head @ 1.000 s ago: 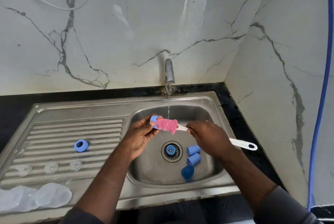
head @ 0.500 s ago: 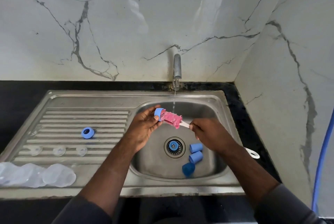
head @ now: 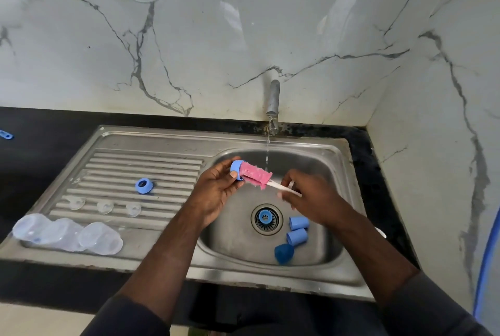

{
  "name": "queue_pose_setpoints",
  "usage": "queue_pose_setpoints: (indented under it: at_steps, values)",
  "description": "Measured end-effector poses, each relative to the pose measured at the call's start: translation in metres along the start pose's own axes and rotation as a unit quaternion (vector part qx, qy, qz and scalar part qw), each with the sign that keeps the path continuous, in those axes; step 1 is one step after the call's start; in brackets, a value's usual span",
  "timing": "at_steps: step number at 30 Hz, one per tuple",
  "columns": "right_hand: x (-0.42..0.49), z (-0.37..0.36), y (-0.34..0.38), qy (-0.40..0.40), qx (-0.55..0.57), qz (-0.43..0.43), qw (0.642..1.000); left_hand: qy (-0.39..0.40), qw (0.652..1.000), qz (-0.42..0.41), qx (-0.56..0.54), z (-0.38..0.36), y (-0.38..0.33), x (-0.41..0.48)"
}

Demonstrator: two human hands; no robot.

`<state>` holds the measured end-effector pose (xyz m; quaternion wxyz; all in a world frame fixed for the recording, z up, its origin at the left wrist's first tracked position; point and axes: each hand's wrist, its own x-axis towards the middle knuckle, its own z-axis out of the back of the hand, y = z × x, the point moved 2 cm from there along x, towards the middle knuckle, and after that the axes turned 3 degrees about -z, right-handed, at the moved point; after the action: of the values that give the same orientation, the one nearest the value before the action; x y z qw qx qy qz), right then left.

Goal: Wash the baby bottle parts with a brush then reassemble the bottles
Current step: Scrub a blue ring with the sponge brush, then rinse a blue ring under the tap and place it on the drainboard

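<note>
Here, over the smooth steel sink basin (head: 319, 162), the left hand (head: 216, 194) pinches a blue plastic ring (head: 236, 169) that sits at the tip of the pink, bristly brush head (head: 257, 177). The right hand (head: 313, 201), fingers curled, grips the thin white handle (head: 280, 187). On the ribbed drainboard (head: 151, 162) lie one more blue ring (head: 144, 186), three clear domed teats (head: 105, 206) and three clear bottles (head: 101, 238) on their sides. Two cylindrical blue caps (head: 299, 223) lie in the basin.

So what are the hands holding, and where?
The left hand pinches a blue plastic bottle ring by its rim; the right hand grips the pink-headed brush by its white handle.
</note>
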<state>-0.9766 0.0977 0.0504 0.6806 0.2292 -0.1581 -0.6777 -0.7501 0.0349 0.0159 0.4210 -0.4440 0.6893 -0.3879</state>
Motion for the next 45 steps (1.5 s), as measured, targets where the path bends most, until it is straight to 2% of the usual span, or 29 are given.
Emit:
queue_pose_setpoints:
  at_steps: [3,8,14,19,21,23,26,29,33,37,41,45]
  values:
    - [-0.003,0.002,-0.002,-0.024,-0.002,0.017,1.000,-0.005,1.000,-0.005,-0.006,-0.003,-0.001,-0.006]
    - [-0.003,0.010,-0.005,-0.042,-0.102,0.036,0.993,-0.020,1.000,-0.016,-0.010,-0.014,0.000,-0.012]
    - [-0.002,0.010,-0.010,-0.011,0.003,0.030,0.999,-0.032,0.999,-0.034,-0.009,-0.026,-0.004,-0.015]
    - [0.000,0.013,-0.008,-0.039,-0.066,0.090,0.993,-0.030,0.999,-0.042,-0.017,-0.025,-0.008,-0.023]
    - [0.004,0.013,-0.007,-0.020,-0.077,0.089,0.993,-0.033,0.998,-0.043,-0.023,-0.023,-0.008,-0.025]
    - [0.007,0.010,-0.007,0.018,-0.044,0.074,0.996,-0.041,0.998,-0.042,-0.037,-0.019,-0.006,-0.026]
    - [0.006,0.004,-0.002,0.070,0.082,0.048,0.993,-0.053,0.996,-0.043,-0.056,-0.014,-0.007,-0.026]
    - [0.001,0.001,0.002,0.078,0.205,0.017,0.976,-0.045,0.997,-0.040,-0.057,-0.014,-0.008,-0.027]
    - [0.003,-0.002,-0.003,0.087,0.198,0.011,0.976,-0.055,0.997,-0.029,-0.055,-0.008,-0.009,-0.024]
    - [0.000,-0.005,-0.022,0.041,0.241,-0.033,0.969,-0.109,0.987,-0.013,-0.114,0.007,-0.007,-0.015]
    - [-0.011,-0.013,-0.051,-0.037,0.286,-0.108,0.951,-0.087,0.988,0.023,-0.124,0.009,0.004,-0.013]
    - [-0.027,-0.025,-0.102,-0.161,0.157,-0.240,0.944,-0.049,0.985,0.097,-0.130,-0.008,0.034,-0.005]
